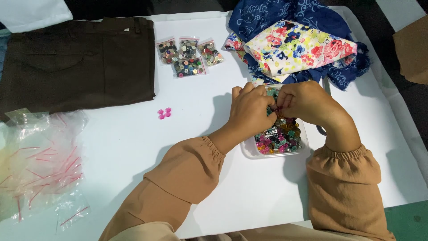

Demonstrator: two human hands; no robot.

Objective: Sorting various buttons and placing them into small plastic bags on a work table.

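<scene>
Both my hands hover together over a clear plastic tub (pixel 248 151) full of mixed coloured buttons (pixel 281 136). My left hand (pixel 250 109) has its fingers pinched down into the buttons. My right hand (pixel 307 102) meets it fingertip to fingertip, and a small dark button seems to be pinched between them, though the fingers hide it. Three pink buttons (pixel 164 113) lie loose on the white table (pixel 133 147) to the left of the tub.
Several small zip bags of buttons (pixel 188 56) lie at the back centre. Folded dark brown trousers (pixel 76 62) sit back left. A heap of blue and floral fabrics (pixel 298 44) is behind the tub. Empty red-striped zip bags (pixel 40 160) pile at the left edge.
</scene>
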